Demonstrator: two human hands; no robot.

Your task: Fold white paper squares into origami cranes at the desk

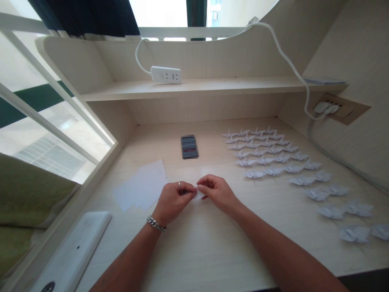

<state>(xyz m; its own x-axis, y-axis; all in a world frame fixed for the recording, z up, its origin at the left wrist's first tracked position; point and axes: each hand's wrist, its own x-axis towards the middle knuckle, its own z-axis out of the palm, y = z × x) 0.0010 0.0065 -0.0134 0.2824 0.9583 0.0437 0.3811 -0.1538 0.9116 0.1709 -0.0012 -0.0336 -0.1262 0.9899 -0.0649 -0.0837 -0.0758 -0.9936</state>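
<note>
Grip of left hand [174, 200] and right hand [217, 192] alike is clenched on a small white paper piece [199, 195] low over the counter [197, 243]; most of it is hidden. Dark object [189, 147] beyond is blurred, writing unreadable. White device [75, 251] is cut off lower left.

Pale wood worktop [206, 243] in daylit alcove: shelf [212, 86] with power strip [166, 74] beyond the left grip [174, 200], white-barred window [45, 134] off to its left, wall socket [334, 107] far right of it.
</note>
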